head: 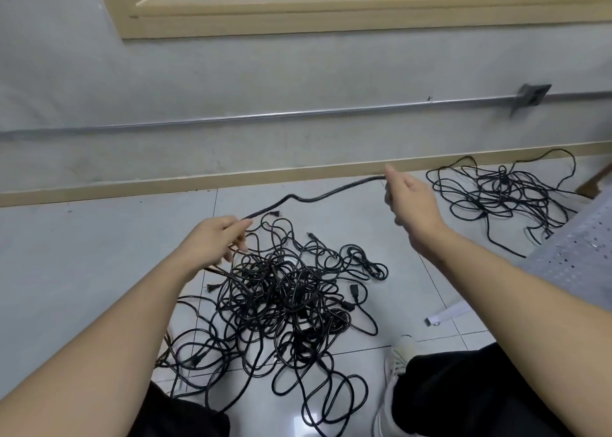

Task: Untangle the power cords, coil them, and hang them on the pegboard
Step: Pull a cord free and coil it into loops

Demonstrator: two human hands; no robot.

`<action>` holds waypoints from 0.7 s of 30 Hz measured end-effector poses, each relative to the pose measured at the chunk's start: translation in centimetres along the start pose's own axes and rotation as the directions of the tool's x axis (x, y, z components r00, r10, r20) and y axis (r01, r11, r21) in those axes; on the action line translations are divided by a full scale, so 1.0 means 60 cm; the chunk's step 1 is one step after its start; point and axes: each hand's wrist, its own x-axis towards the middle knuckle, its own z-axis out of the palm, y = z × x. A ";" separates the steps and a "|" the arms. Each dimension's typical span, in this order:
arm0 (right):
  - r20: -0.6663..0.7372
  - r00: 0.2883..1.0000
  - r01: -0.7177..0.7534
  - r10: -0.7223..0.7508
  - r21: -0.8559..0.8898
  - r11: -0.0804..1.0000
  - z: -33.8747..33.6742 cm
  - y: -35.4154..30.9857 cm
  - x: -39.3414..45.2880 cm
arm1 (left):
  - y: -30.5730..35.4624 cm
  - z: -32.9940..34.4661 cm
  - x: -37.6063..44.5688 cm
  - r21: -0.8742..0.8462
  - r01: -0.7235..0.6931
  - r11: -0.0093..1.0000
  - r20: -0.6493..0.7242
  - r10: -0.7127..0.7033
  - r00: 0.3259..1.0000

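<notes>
A: Where's the cord being worked on?

B: One black cord (318, 198) runs in the air between the two hands, above the big tangle of cords (284, 297) on the tiled floor (99, 238). The left hand (212, 239) pinches its near end between thumb and fingertips, just over the tangle's far left edge. The right hand (410, 201) grips the other end, its fingers curled round the cord, up and to the right of the tangle, close to the baseboard (198, 180).

A: Is the cord taut?

B: Not quite; it kinks upward partway along (a small hump nearer the left hand), then climbs toward the right hand.

A: And the tangle itself?

B: A dense knot of black loops, with several plugs poking out: one connector (357, 293) lies at its right edge, a pronged plug (212, 287) at its left. Loose loops trail from it toward the person's legs in dark trousers (463, 397), and a white shoe (397, 357) stands just right of those loops.

A: Anything else?

B: A second, looser heap of cords (500, 198) lies well to the right of the tangle, against the baseboard. A grey perforated panel (576, 254) sits at the right edge, right of the tangle; whether it is the pegboard I cannot tell. On the wall beyond the tangle runs a metal conduit (265, 117), with a window frame (298, 13) above it.
</notes>
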 end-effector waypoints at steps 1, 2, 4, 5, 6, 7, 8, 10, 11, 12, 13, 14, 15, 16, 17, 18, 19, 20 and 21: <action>0.054 0.998 -0.042 0.044 -0.048 0.998 -0.002 0.007 0.001 | -0.005 -0.002 -0.004 -0.050 0.058 0.997 0.058 -0.055 0.997; 0.118 0.990 -0.062 0.073 -0.098 0.993 -0.003 0.012 -0.002 | -0.011 -0.002 -0.007 -0.057 0.094 0.994 0.110 -0.087 0.990; 0.254 0.960 -0.098 0.122 -0.104 0.990 -0.001 0.009 -0.011 | -0.018 0.001 -0.013 -0.066 0.098 0.993 0.212 -0.082 0.974; 0.329 0.935 -0.117 0.135 -0.074 0.990 0.001 0.004 -0.014 | -0.019 0.003 -0.015 -0.085 0.088 0.992 0.271 -0.062 0.961; 0.409 0.901 -0.129 0.141 -0.055 0.990 0.003 -0.002 -0.017 | -0.016 0.004 -0.016 -0.108 0.072 0.992 0.330 -0.033 0.943; 0.489 0.861 -0.124 0.141 -0.068 0.990 0.005 -0.006 -0.019 | -0.009 0.004 -0.018 -0.147 0.055 0.988 0.374 0.004 0.927; 0.561 0.815 -0.108 0.146 -0.100 0.989 0.008 -0.010 -0.023 | -0.002 0.004 -0.020 -0.211 0.040 0.977 0.400 0.049 0.915; 0.639 0.753 -0.058 0.157 -0.174 0.983 0.018 -0.014 -0.035 | 0.013 0.003 -0.022 -0.320 -0.004 0.948 0.446 0.154 0.882; 0.649 0.742 -0.039 0.165 -0.205 0.978 0.024 -0.016 -0.039 | 0.022 0.004 -0.023 -0.339 -0.023 0.940 0.489 0.198 0.849; 0.652 0.738 -0.032 0.175 -0.225 0.974 0.029 -0.021 -0.041 | 0.030 0.006 -0.024 -0.333 -0.040 0.942 0.541 0.225 0.810; 0.653 0.735 -0.031 0.182 -0.235 0.971 0.034 -0.024 -0.043 | 0.038 0.011 -0.025 -0.290 -0.068 0.955 0.584 0.233 0.778; 0.648 0.738 -0.047 0.188 -0.229 0.972 0.039 -0.028 -0.044 | 0.042 0.017 -0.024 -0.194 -0.130 0.972 0.609 0.224 0.761; 0.641 0.743 -0.077 0.192 -0.204 0.976 0.043 -0.028 -0.043 | 0.045 0.026 -0.022 -0.054 -0.212 0.976 0.614 0.200 0.763; 0.630 0.750 -0.123 0.202 -0.167 0.978 0.046 -0.028 -0.041 | 0.047 0.035 -0.020 0.093 -0.296 0.951 0.605 0.182 0.775; 0.622 0.753 -0.179 0.214 -0.120 0.976 0.046 -0.027 -0.039 | 0.048 0.043 -0.020 0.195 -0.356 0.914 0.590 0.181 0.787; 0.622 0.751 -0.236 0.222 -0.062 0.970 0.045 -0.029 -0.037 | 0.047 0.048 -0.018 0.232 -0.383 0.894 0.573 0.193 0.796; 0.633 0.744 -0.273 0.213 -0.003 0.962 0.042 -0.030 -0.035 | 0.044 0.050 -0.017 0.240 -0.388 0.890 0.546 0.206 0.812; 0.644 0.741 -0.297 0.193 0.056 0.953 0.038 -0.034 -0.034 | 0.041 0.048 -0.015 0.235 -0.371 0.898 0.511 0.211 0.834; 0.643 0.748 -0.306 0.167 0.110 0.946 0.035 -0.038 -0.033 | 0.037 0.044 -0.011 0.206 -0.336 0.919 0.474 0.206 0.856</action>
